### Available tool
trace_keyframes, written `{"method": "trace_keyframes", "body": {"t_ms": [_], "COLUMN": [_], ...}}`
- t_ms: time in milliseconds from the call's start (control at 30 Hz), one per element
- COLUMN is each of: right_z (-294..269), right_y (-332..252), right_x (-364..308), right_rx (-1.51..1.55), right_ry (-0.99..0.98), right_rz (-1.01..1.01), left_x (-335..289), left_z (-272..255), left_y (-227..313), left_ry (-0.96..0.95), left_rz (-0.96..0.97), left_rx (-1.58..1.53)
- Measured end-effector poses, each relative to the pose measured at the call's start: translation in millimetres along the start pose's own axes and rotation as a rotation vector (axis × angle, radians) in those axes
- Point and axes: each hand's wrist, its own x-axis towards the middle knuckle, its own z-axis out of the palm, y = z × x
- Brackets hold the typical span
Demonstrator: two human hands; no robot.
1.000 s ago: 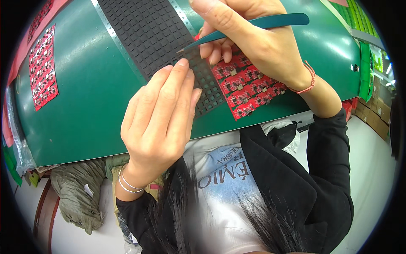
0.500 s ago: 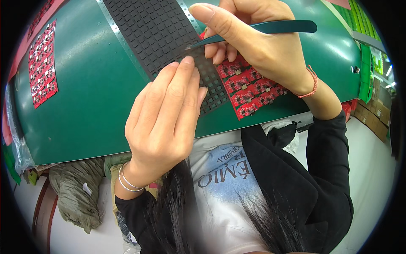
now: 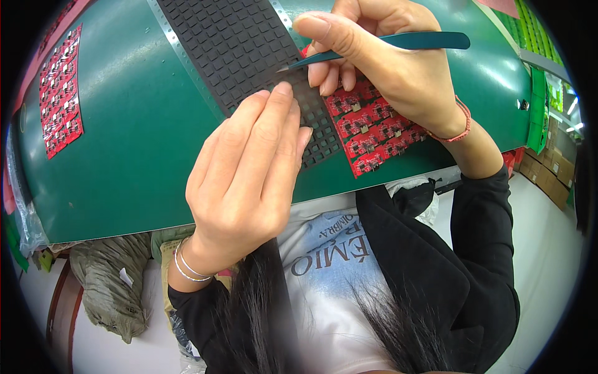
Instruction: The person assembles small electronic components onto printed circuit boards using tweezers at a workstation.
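Note:
My left hand lies over a black sheet of small square pads, its fingers stretched out side by side and their tips resting on the sheet. In my right hand is a pair of dark teal tweezers, gripped between thumb and fingers. The tweezers' points touch or hover just above the sheet, close to my left fingertips; whether they pinch a pad is too small to tell. Towards me the sheet turns into an open grid without pads. Beside it, partly under my right hand, sits a red circuit board panel.
Another red circuit board panel lies at the left of the green work mat. Green trays stand along the right edge. Below the table, a grey-green bag is at left and cardboard boxes are at right.
Both hands, the tweezers and the black sheet have shifted slightly to the right. My right hand has also dropped a little towards me. The grips look the same.

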Motion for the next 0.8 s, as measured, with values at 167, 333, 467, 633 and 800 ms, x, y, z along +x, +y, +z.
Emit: {"method": "trace_keyframes", "body": {"t_ms": [167, 333, 467, 633, 800], "right_z": [-7.0, -18.9, -32.6, -15.5, -9.4], "right_y": [-5.1, -22.5, -29.8, -9.6, -1.3], "right_x": [1.1, -5.2, -19.9, -12.2, -4.0], "right_rx": [0.067, 0.125, 0.072, 0.006, 0.070], "right_ry": [-0.056, -0.068, 0.037, -0.038, -0.055], "right_rz": [0.063, 0.019, -0.054, -0.237, -0.162], "left_x": [3.6, 4.0, 7.0, 7.9, 8.2], "left_z": [-4.5, -1.1, -0.8, 0.5, 0.7], "left_y": [3.7, 2.8, 2.6, 6.5, 7.5], "left_ry": [-0.042, -0.006, 0.018, 0.034, 0.036], "left_rz": [-0.068, -0.051, -0.066, -0.058, -0.053], "left_rx": [-0.015, -0.027, -0.079, -0.051, -0.026]}}
